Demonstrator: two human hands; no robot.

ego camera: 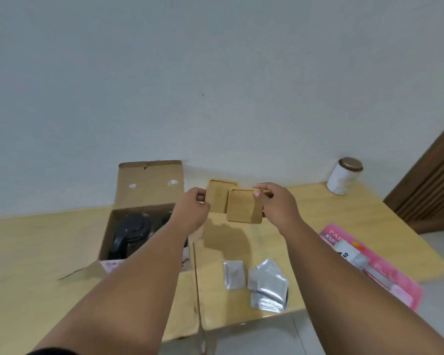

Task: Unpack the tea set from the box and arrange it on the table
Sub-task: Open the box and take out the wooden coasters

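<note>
Coasters: left hand (194, 210) pinches one coaster (217, 196), right hand (274, 203) another (245, 207), both above table (36, 252). Open box (139, 201) with black teapot (132, 233) sits near back edge. Foil packets (262, 283) lie at front edge, pink package (385, 267) at right edge, white tin (344, 179) in back right corner.

White canister (344, 177) with a brown lid at two o'clock, upright near the far table edge. Pink packet (385, 267) at four o'clock, overhanging the right edge. Silver sachets (267, 283) at five o'clock, overlapping in a loose pile. Dark wooden door (431, 185) at three o'clock.
</note>
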